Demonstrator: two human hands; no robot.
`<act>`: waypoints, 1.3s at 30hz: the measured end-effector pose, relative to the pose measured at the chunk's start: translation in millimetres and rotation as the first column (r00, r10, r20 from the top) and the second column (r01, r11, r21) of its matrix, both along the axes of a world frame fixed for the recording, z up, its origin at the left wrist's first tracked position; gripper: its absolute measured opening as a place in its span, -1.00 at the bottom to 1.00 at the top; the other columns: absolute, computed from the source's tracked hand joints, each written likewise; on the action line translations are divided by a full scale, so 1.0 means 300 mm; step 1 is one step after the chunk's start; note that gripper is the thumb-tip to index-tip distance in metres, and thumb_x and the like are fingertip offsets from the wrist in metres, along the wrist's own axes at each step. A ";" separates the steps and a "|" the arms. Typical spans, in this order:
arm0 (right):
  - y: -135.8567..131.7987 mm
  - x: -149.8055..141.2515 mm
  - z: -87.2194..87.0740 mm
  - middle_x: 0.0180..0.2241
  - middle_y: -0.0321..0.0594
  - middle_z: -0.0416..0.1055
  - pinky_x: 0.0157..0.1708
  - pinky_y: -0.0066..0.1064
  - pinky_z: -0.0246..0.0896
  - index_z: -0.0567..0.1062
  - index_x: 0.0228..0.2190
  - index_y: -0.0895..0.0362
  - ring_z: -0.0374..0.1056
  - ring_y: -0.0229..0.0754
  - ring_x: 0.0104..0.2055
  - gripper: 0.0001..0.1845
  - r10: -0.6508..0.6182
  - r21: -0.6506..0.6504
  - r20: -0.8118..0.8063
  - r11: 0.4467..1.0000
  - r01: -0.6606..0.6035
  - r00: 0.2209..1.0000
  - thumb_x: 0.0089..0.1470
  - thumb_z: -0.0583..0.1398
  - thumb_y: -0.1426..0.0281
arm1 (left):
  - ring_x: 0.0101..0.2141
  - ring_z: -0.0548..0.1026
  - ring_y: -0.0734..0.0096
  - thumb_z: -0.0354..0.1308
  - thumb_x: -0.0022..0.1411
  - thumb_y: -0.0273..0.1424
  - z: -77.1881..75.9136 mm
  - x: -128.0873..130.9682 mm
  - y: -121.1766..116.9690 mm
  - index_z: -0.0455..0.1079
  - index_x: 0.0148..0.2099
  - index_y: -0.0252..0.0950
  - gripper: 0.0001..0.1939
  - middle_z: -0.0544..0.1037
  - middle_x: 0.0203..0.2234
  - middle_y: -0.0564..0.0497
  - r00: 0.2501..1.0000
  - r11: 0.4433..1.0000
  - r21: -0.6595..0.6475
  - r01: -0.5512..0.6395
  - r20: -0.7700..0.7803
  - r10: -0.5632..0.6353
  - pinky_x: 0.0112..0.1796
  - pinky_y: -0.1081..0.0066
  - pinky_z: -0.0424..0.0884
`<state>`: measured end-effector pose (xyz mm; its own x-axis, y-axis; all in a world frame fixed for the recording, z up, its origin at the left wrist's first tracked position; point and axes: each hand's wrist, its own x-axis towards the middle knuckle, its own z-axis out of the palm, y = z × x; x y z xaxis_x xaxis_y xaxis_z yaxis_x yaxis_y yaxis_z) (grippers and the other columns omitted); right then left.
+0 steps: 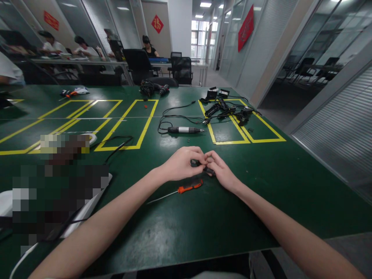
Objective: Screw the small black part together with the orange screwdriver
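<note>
My left hand (pixel 184 163) is closed around a small black plastic part (pixel 194 163), thumb and fingers pinching it. My right hand (pixel 222 171) meets it fingertip to fingertip and grips the dark end (pixel 209 171) of what looks like the same part. My fingers cover much of it, so its exact kind cannot be made out. Just below the hands lies a screwdriver (pixel 190 186) with an orange and black handle, its shaft pointing left. Beyond the hands rests a pen-shaped electric screwdriver (pixel 184 130), black and silver, with its cord curling behind. A few tiny screws (pixel 188 140) lie near it.
Black parts and cables (pixel 223 110) are heaped at the back right within yellow tape outlines on the green table (pixel 290 186). A coiled black cord (pixel 147 88) and a power drill (pixel 164 90) lie at the far edge. Blurred-out items and a person occupy the left.
</note>
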<state>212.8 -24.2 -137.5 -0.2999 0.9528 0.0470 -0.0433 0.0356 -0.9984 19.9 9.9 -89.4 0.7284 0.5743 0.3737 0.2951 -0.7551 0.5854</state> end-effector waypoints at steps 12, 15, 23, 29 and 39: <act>-0.002 -0.003 -0.021 -0.26 -0.30 0.44 -0.12 -0.31 0.26 0.31 -0.24 0.01 0.38 -0.13 -0.16 -0.90 -0.095 0.161 0.081 0.984 0.081 0.992 0.16 0.11 0.40 | -0.31 0.44 0.37 0.21 0.14 -0.50 -0.046 0.076 -0.064 0.41 -0.46 -0.28 -0.87 0.46 -0.40 0.04 0.948 0.945 0.081 -0.317 0.060 0.313 -0.28 0.38 0.35; 0.009 0.008 -0.024 -0.20 -0.28 0.46 -0.08 -0.29 0.29 0.32 -0.17 0.00 0.39 -0.10 -0.09 -0.86 -0.091 0.156 0.084 0.985 0.077 0.992 0.20 0.13 0.34 | -0.21 0.51 0.33 0.24 0.14 -0.51 -0.032 0.049 -0.026 0.52 -0.32 -0.28 -0.94 0.55 -0.29 0.01 0.958 0.968 -0.046 -0.247 0.141 0.251 -0.11 0.29 0.44; 0.032 0.012 -0.023 0.03 -0.17 0.49 0.17 -0.11 0.34 0.22 -0.08 -0.07 0.48 -0.04 0.09 -0.52 -0.039 0.096 -0.097 0.994 0.048 0.995 0.12 0.33 0.10 | -0.08 0.58 0.26 0.49 -0.03 -0.45 -0.082 -0.005 0.057 0.36 0.26 -0.28 -0.21 0.51 0.11 -0.21 0.959 0.787 -0.612 0.082 0.263 0.105 -0.13 0.24 0.57; 0.040 0.003 -0.026 -0.11 -0.21 0.56 -0.06 -0.14 0.44 0.18 -0.12 -0.06 0.54 -0.03 -0.08 -0.44 -0.088 0.070 -0.104 0.993 0.096 0.991 0.04 0.38 0.08 | -0.33 0.60 0.44 0.43 0.06 -0.45 -0.121 0.035 0.044 0.46 0.10 -0.37 -0.46 0.59 -0.03 -0.13 0.933 0.726 -0.679 0.110 0.322 0.159 -0.26 0.37 0.57; -0.011 0.043 0.050 -0.25 -0.15 0.45 -0.15 -0.16 0.27 0.49 -0.28 0.04 0.36 -0.02 -0.17 -0.84 -0.266 0.621 0.500 0.774 -0.127 0.824 0.26 0.28 0.22 | -0.46 0.43 0.54 0.40 0.13 -0.24 -0.042 -0.038 0.086 0.48 0.00 -0.40 -0.54 0.58 -0.27 -0.03 0.953 0.742 -0.670 -0.011 0.217 0.210 -0.46 0.50 0.33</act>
